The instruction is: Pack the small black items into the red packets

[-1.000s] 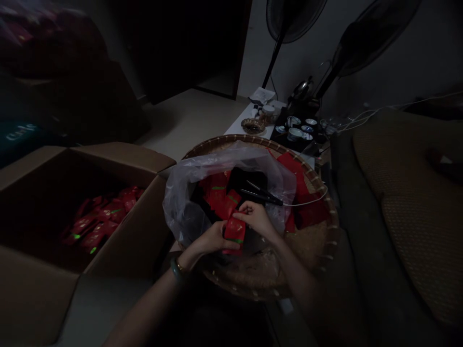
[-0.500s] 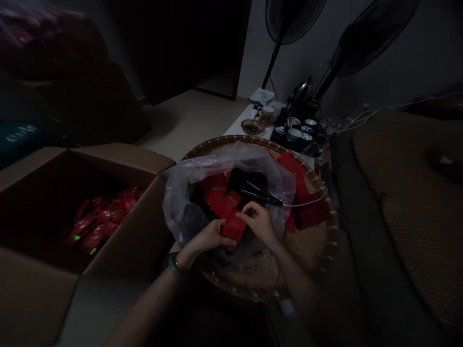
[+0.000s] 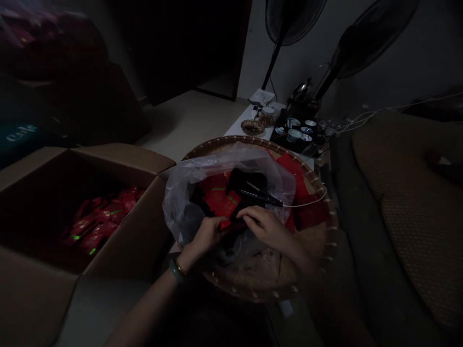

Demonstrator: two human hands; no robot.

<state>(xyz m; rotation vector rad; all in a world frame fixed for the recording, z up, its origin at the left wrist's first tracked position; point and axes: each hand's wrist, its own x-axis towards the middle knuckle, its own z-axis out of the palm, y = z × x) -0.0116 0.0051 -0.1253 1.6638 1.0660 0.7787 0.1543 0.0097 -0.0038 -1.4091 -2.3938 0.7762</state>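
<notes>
Head view is very dim. At the left stands a big cardboard box (image 3: 119, 159), open, with many red packets (image 3: 104, 217) lying on its bottom. Just beside it, in the middle, is a round woven basket (image 3: 325, 241). Inside the basket lies a clear plastic bag (image 3: 188, 193), open at the top, and it holds more red packs (image 3: 219, 197) and some dark material. Black tongs (image 3: 262, 195) rest on the bag's far right side.

Both hands are inside the mouth of the bag, near to each other. The left hand (image 3: 204, 236) has its fingers curled and pressed on one packet (image 3: 224, 224), of which only a small red edge shows between the two hands, low in the bag at its near side. The right hand (image 3: 265, 226) is palm down, its fingers stretched and close together, the tips almost at the packet; I cannot tell if they touch it. A green bracelet (image 3: 176, 270) sits on the left wrist.
</notes>
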